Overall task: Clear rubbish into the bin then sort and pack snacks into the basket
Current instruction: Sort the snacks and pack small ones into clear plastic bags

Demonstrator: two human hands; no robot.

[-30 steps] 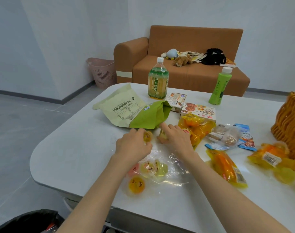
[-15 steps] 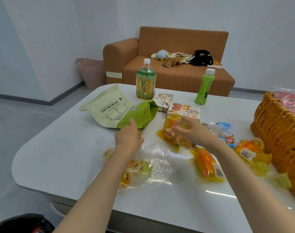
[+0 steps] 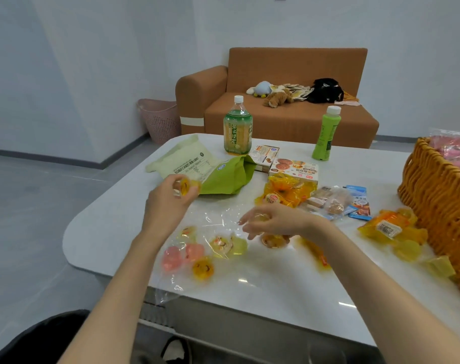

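home living room: orange sofa (image 3: pixel 289 111) (plush toys (image 3: pixel 277 97) on seat), pink laundry basket (image 3: pixel 162 119).

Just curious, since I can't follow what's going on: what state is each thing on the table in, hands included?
Left hand: raised, holds a jelly cup.
Right hand: curled, seemingly round a pale cup.
Clear bag: flat, jelly cups inside.
Green pouch: lying flat, end looks open.
Tea bottle: upright, capped.
Green bottle: upright, capped.
Basket: upright, pink packets inside.
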